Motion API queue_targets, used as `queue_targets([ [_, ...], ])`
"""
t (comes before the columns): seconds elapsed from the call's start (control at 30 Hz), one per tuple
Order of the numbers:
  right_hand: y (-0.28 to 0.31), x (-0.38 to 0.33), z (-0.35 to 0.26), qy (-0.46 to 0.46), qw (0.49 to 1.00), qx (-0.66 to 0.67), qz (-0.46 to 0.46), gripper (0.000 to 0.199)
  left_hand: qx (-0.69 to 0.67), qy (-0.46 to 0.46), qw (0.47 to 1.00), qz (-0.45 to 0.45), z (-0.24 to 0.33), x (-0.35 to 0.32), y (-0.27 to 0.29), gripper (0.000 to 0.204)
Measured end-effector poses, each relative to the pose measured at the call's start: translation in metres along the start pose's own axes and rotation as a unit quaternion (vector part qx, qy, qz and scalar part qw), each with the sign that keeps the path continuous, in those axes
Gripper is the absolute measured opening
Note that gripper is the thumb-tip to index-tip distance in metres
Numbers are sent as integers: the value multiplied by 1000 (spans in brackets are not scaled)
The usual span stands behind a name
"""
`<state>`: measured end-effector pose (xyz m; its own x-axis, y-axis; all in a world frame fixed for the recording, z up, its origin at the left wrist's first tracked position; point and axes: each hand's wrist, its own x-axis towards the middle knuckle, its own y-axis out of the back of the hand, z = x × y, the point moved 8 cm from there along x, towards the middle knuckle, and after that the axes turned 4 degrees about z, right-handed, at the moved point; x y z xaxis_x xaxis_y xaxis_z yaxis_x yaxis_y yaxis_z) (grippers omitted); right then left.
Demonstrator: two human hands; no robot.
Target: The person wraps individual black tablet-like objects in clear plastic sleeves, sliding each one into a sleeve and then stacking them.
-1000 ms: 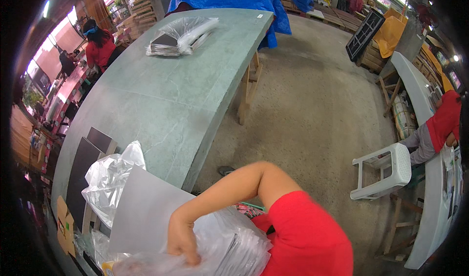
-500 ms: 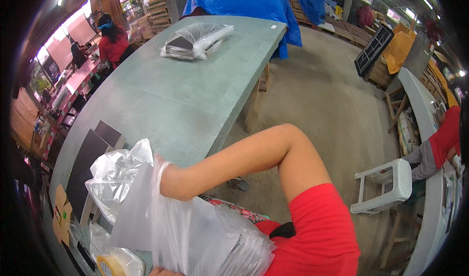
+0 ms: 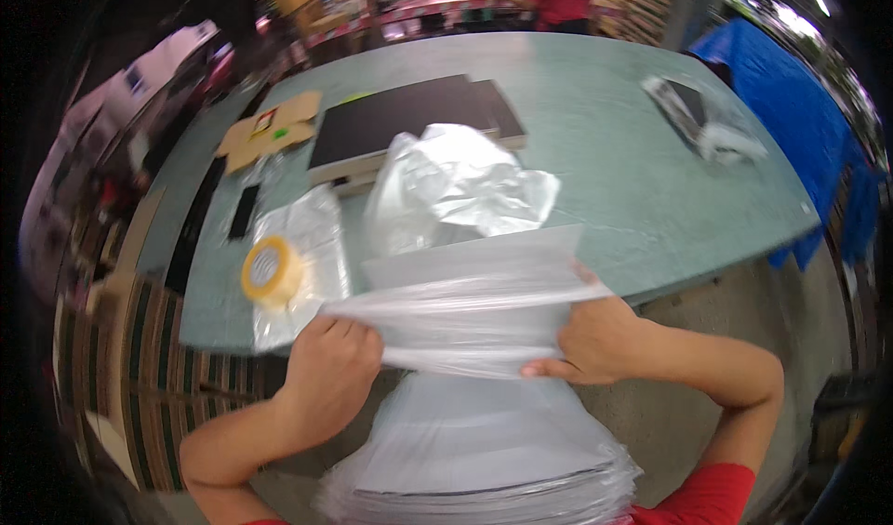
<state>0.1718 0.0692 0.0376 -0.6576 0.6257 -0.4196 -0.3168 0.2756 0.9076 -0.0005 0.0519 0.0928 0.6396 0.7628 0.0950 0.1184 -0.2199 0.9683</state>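
Both my hands are on one clear plastic film [image 3: 465, 325], pulled taut between them at the near edge of the one green table [image 3: 651, 218]. My left hand [image 3: 335, 367] is curled into a fist on the film's left end; my right hand [image 3: 600, 339] grips the other end, thumb along its lower edge. One pale flat sheet [image 3: 493, 249] shows beyond the film, its far edge just short of one crumpled bundle of plastic [image 3: 474, 186]. Nearest my body is one stack of plastic-wrapped sheets [image 3: 484, 441]; its layers are too many and blurred to count.

On the table I count one roll of yellowish tape [image 3: 272, 271], resting on one flat piece of clear plastic [image 3: 312, 232], two dark-topped panels [image 3: 400, 120], one cardboard piece [image 3: 274, 130], one small black strip [image 3: 244, 211] and, far right, one plastic-wrapped bundle [image 3: 698, 120].
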Motion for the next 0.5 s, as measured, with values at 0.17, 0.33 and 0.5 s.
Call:
queue_targets([
  [0.17, 21, -5, -54, 215, 920, 326, -36, 39, -5, 69, 998, -4, -35, -21, -35, 8],
  [0.33, 50, -26, 109, -167, 740, 424, 495, 19, -528, -37, 844, -88, 30, -40, -39, 9],
  [0.5, 30, -10, 49, -95, 785, 303, 531, 42, -263, 455, 809, 263, -127, -68, -50, 10],
])
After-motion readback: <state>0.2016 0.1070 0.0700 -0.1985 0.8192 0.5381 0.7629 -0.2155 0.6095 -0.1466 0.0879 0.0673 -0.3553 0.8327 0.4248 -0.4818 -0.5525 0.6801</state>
